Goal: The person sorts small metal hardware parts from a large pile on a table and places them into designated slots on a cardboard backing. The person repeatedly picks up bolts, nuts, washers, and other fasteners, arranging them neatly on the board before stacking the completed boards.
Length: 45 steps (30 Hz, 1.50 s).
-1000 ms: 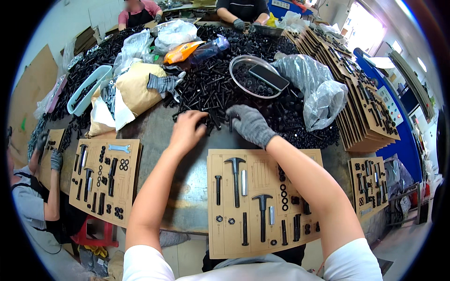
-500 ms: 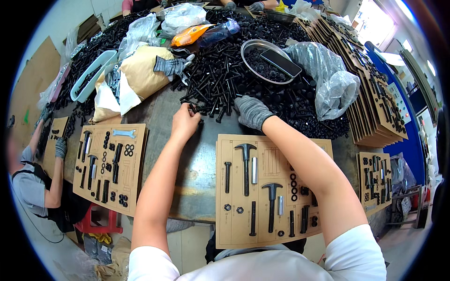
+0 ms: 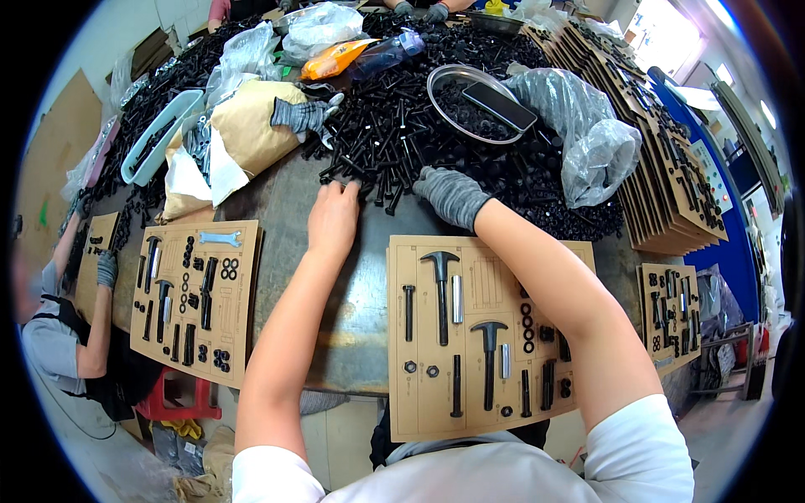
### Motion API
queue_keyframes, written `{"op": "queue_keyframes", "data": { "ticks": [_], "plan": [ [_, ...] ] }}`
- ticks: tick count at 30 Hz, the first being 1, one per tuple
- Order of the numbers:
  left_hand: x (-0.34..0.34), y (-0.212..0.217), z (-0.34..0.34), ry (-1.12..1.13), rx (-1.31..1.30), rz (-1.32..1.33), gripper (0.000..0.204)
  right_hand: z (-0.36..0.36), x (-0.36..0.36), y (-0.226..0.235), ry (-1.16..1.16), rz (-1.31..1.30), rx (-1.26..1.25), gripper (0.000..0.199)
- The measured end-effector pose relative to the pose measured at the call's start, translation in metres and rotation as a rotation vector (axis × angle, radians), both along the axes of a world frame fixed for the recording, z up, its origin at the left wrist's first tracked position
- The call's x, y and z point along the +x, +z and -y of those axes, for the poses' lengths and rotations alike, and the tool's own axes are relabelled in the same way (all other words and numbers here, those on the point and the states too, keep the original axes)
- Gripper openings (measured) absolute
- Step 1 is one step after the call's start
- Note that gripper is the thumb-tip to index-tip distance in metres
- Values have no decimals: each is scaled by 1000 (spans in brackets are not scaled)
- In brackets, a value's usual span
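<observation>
Black matt metal bolts [image 3: 436,142]; brown matt cardboard card [image 3: 482,335]; grey knit cloth glove [image 3: 449,194]; crinkled glossy plastic bag [image 3: 587,134].

Left hand [image 3: 333,220] stayed at the near edge of the black bolt pile [image 3: 394,151], fingertips now in the bolts; gloved right hand [image 3: 449,194] slid slightly left along the pile edge; cardboard sheet [image 3: 482,335] sits lower as the head tipped

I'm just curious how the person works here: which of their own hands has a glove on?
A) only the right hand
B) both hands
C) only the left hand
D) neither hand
A: the right hand wears a grey knit glove at the edge of the pile of black bolts, while the left hand beside it is bare.
</observation>
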<state>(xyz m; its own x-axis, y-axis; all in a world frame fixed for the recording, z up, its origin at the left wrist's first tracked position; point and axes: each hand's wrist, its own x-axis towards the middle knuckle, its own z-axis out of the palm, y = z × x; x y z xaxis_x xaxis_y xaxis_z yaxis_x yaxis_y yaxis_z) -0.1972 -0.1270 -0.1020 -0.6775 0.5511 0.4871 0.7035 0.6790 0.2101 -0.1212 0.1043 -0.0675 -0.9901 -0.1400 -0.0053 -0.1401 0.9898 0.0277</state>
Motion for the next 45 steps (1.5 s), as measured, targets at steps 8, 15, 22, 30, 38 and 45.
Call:
{"op": "queue_keyframes", "data": {
  "ticks": [8, 15, 22, 30, 38, 45],
  "plan": [
    [82, 14, 61, 18, -63, 203, 26, -1, 3, 2, -135, -15, -705, 34],
    [72, 27, 91, -227, -8, 187, 35, -23, -4, 9, -320, -96, -583, 32],
    [76, 33, 80, -344, -74, 199, 29, -8, -3, 8, -362, 58, -169, 35],
    [82, 30, 75, -285, -187, 148, 23, -23, 30, 55, -316, -193, -798, 30],
    [145, 98, 10, -483, 257, 47, 19, -40, 147, 105, -497, 35, -901, 30],
    [184, 80, -45, -806, -69, 14, 13, -39, 138, 53, -437, -27, -606, 37]
  ]
}}
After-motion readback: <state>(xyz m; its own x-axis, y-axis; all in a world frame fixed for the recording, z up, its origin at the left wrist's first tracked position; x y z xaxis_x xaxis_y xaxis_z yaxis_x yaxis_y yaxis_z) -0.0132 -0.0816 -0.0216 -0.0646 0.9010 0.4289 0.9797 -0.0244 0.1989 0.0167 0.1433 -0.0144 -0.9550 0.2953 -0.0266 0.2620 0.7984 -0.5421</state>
